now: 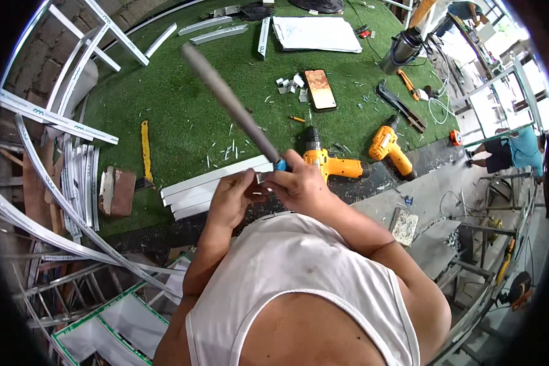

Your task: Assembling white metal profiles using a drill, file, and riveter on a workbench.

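My right hand (302,186) is closed round the blue handle of a long grey file (232,104), whose blade points up and left over the green turf-covered table (183,116). Pinched in the fingers of my left hand (229,198) is a small metal piece (262,177), held close against my right hand. Fingers partly hide its shape. Just beyond my hands lie several white profile bars (213,186), side by side. A yellow cordless drill (341,167) rests right of my right hand, and a second drill (384,143) sits farther right.
Past the drills lie a phone (320,90), small metal pieces (283,85), a pencil (297,119), a utility knife (408,85) and a tape measure (455,138). A brown block (119,192) and long white strips (82,183) are on the left. Another person (521,152) is at right.
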`<state>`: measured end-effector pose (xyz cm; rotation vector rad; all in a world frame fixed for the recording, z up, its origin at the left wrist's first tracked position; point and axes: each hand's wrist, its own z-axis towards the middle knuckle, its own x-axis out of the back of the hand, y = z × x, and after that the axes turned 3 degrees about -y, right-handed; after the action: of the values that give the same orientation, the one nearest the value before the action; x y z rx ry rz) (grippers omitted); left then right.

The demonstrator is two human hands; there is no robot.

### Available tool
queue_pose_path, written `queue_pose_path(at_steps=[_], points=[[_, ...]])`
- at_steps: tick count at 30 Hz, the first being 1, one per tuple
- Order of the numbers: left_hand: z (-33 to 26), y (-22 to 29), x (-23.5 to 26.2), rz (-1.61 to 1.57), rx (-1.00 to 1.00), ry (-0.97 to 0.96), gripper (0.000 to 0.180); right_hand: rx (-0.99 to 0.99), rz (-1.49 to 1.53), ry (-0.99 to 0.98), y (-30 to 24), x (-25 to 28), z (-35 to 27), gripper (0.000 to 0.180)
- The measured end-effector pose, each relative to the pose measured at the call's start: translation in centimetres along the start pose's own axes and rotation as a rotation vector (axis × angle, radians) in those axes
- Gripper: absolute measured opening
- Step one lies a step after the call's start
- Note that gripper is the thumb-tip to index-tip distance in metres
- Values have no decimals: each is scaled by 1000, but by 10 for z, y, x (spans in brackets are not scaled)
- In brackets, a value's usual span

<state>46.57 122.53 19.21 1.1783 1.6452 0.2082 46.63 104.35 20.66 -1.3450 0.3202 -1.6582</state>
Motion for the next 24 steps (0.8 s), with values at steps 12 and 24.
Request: queue_pose_path(at_steps=[12,24], points=[[-7,-8,-7,673,-524,179,22,2,-225,-163,-4,-22,-11,70],[-17,66,24,60,-717,203,15,96,-66,-213,11,-21,-45,60]])
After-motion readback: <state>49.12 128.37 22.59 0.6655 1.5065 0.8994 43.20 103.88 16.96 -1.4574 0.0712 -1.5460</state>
